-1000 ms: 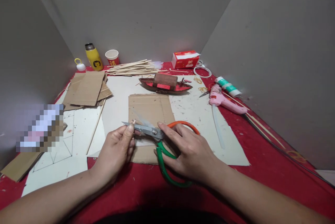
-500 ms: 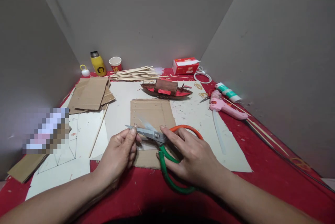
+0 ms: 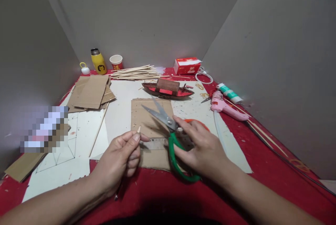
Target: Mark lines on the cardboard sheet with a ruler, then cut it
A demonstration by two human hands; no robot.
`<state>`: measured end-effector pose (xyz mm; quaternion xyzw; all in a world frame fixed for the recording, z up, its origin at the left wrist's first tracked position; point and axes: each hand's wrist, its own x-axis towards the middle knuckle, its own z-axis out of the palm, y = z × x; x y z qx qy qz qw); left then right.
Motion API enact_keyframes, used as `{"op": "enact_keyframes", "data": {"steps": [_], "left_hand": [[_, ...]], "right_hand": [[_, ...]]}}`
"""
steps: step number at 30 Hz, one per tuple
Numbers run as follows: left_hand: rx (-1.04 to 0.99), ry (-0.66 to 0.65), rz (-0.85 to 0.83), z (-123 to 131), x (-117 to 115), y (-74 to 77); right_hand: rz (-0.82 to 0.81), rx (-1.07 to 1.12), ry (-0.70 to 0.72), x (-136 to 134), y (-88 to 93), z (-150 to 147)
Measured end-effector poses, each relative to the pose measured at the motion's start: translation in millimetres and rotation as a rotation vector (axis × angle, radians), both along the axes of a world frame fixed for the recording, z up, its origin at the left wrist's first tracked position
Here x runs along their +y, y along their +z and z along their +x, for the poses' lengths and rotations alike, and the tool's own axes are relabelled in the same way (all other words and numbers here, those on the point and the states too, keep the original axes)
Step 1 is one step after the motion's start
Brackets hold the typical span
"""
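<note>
My left hand (image 3: 126, 153) pinches a thin wooden stick (image 3: 139, 129) between thumb and forefinger; only its pale pointed tip shows above the fingers. My right hand (image 3: 202, 144) is closed around the scissors (image 3: 170, 123), with one green and one orange handle. Their blades are spread and point up and left, apart from the stick. Beneath both hands lies a piece of cardboard (image 3: 151, 116) with small chips on it. A clear ruler (image 3: 157, 143) rests across the cardboard, partly covered by my hands.
A brown model boat (image 3: 168, 88) sits behind the cardboard. Wooden sticks (image 3: 136, 73), a paper cup (image 3: 116, 62) and a yellow bottle (image 3: 98, 62) are at the back. Cardboard sheets (image 3: 91, 91) lie left; a pink glue gun (image 3: 227, 108) with its cable lies right.
My right hand has drawn the scissors right, away from my left fingers, and the blades have spread wider. The stick's pointed tip now shows in my left hand.
</note>
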<state>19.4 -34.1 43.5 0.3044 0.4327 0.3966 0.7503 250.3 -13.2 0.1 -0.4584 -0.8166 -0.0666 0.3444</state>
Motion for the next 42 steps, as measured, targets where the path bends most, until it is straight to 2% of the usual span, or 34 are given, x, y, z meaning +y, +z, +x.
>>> {"op": "enact_keyframes", "data": {"steps": [2, 4, 8, 17, 23, 27, 32, 37, 42], "left_hand": [[-0.016, -0.019, 0.011, 0.4, -0.9, -0.2], [-0.022, -0.009, 0.059, 1.0, 0.0, -1.1], [0.037, 0.011, 0.173, 1.3, 3.3, -3.9], [0.092, 0.107, 0.223, 0.9, 4.7, -5.7], [0.054, 0.104, 0.197, 0.7, 4.2, -5.6], [0.001, 0.086, 0.119, 0.3, 1.5, 1.5], [-0.026, 0.085, 0.078, -1.7, -0.9, 7.0], [-0.03, 0.15, 0.129, -1.6, 4.1, 2.5], [0.036, 0.122, 0.202, -0.4, 4.6, 0.1]], "right_hand": [[-0.018, 0.052, 0.037, -0.1, 2.3, 1.8], [-0.069, 0.084, 0.131, -2.8, 3.7, 0.6], [-0.171, 0.046, 0.218, -8.6, 2.4, -4.2], [-0.204, 0.02, 0.23, -7.6, -1.4, -1.7], [-0.21, -0.001, 0.219, -10.1, -1.6, -3.6], [-0.15, -0.013, 0.162, -6.7, -1.2, -2.0], [-0.034, 0.049, 0.023, 1.2, 5.0, 5.5], [-0.135, 0.112, 0.227, -5.4, 8.8, -0.5], [-0.226, 0.049, 0.239, -8.1, 2.7, -3.2]]}}
